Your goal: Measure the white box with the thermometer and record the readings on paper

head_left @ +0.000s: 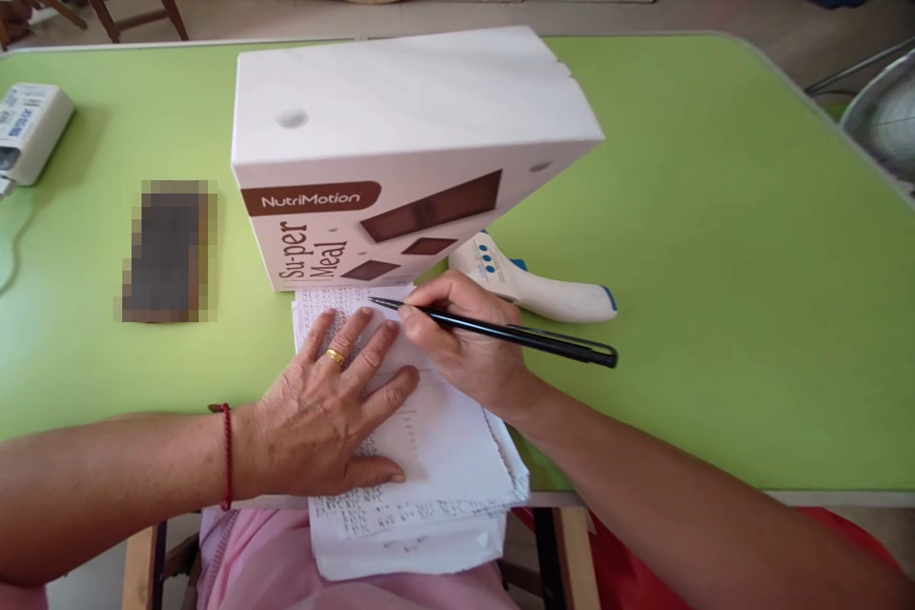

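- Pen (493,328) is pinched in right hand (472,348), tip near top of paper (454,429), beside box (415,105).
- Left hand (321,410) lies on paper, fingers spread.
- Writing seems in hand; next stroke needs steady paper.

Widest free room: the tabletop (736,257) right of the white box (415,105), bare out to the far right corner; only the right forearm (664,477) crosses its near edge. Straight ahead of the pen (529,335) tip: blocked, box stands tall at the far edge of the paper stack (450,457). Gap right of the box's base: closed low down by a white handheld device (564,298) lying just beyond the right hand (468,343). Left of box: strip of green before a blurred dark object (168,253); wider lane between that and the white block (35,133), whose cord (18,243) trails nearby. Left hand (325,410) lies spread across the paper, obstructing its left part.
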`<action>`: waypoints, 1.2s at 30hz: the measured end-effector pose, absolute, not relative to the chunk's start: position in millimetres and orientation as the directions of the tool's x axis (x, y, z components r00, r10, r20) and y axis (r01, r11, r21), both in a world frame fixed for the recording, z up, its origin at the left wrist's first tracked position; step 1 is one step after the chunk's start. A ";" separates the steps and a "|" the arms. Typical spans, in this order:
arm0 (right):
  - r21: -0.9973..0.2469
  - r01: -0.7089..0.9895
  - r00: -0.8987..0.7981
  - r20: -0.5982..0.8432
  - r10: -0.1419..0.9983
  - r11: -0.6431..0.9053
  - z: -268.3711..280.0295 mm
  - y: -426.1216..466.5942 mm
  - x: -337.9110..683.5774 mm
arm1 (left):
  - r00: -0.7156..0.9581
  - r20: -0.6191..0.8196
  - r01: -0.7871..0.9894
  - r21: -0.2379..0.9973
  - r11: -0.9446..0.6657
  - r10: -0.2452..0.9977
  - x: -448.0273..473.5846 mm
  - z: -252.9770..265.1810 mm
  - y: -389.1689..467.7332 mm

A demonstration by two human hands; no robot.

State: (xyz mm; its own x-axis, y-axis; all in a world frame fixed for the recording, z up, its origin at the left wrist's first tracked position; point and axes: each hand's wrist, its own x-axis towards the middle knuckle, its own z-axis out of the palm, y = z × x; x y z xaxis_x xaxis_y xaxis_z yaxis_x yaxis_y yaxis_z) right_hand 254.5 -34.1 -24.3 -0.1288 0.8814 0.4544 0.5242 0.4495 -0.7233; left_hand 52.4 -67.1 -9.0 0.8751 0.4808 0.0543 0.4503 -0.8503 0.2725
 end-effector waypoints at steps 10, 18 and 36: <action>-0.719 0.528 -0.122 0.464 0.878 0.453 -24.8 -33.8 253.8 | 0.876 0.059 0.446 0.278 -0.851 0.478 53.1 -7.6 -67.0; -0.720 0.524 -0.102 0.477 0.873 0.454 -21.9 -35.3 255.5 | 0.874 0.062 0.449 0.274 -0.850 0.482 52.2 -7.6 -67.3; 0.092 0.723 -0.596 0.584 0.552 0.684 26.5 -39.9 302.6 | 0.864 0.047 0.479 0.232 -0.846 0.502 51.2 -4.0 -66.7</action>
State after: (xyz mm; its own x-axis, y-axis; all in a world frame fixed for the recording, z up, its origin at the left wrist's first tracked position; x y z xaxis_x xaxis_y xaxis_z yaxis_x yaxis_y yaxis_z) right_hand 302.6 -39.9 26.5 -0.5959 0.5516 0.5836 0.7234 0.6842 0.0921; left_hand 51.2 -66.7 -4.0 0.8637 0.5018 0.0470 0.4792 -0.8465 0.2320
